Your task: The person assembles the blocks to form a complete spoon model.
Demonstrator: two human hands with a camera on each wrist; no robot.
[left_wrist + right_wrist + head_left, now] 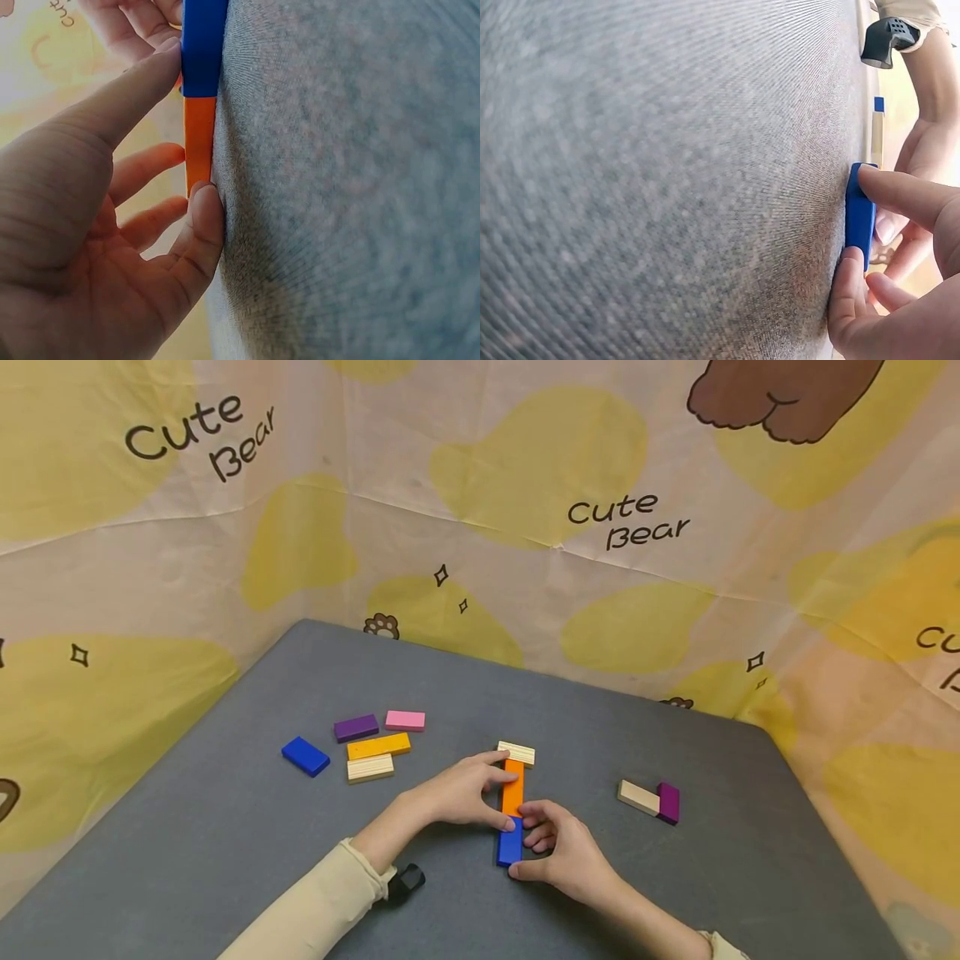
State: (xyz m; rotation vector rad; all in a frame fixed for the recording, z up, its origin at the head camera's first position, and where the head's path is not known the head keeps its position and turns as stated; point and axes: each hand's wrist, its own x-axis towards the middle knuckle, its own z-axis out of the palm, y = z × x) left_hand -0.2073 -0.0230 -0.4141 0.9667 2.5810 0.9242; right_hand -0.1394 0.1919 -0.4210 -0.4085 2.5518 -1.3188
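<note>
An orange block [513,787] and a blue block [510,842] lie end to end on the grey table, with a pale wooden block [517,753] crosswise at the orange one's far end. My left hand [467,791] reaches over from the left. Its thumb rests on the blue block, and other fingers touch the orange block [199,142], seen close in the left wrist view. From the right, my right hand [572,855] holds the blue block [860,217], thumb at its near end and fingers by its far end.
Left on the table [450,918] are a second blue block [305,756], a purple block [356,727], a pink block [405,720], a yellow-orange block [378,746] and a wooden block [370,768]. To the right, another wooden block [638,797] touches a dark purple block [668,802]. Printed cloth hangs behind.
</note>
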